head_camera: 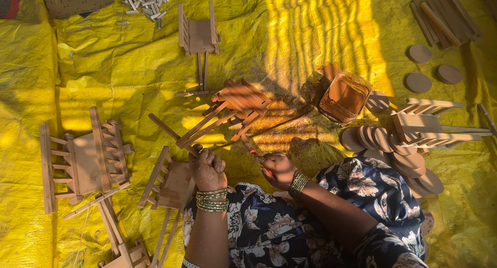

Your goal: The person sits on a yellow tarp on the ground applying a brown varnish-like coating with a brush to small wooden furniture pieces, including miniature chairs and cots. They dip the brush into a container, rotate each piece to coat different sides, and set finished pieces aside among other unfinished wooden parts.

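Two hands meet over the yellow tarp (129, 71), just ahead of your lap. Your left hand (208, 168) is balled into a fist around the near ends of a small wooden frame (228, 110), knuckles up, wrist bent slightly back, stacked bangles (211, 199) at the wrist. The frame's long axis runs on a slant, from your fist up and away to the right, and its slatted far end points toward the orange tub (346, 96). One thin stick (164, 127) crosses it the other way, angling up to the left.

Your right hand (278, 169) sits just right of the fist, fingers curled tight on a small brush (250, 145) whose tip points up-left and touches the frame's underside. That forearm comes in from the lower right across your flowered dress (362, 195), with a beaded bracelet (297, 183) at the wrist.

Round about lie finished pieces: a wooden cart (85, 159) on your left, another cart (198, 36) farther out with its shafts pointing toward you, a third cart body (173, 182) just beside your left wrist, and a row of wooden discs (393, 149) on your right.
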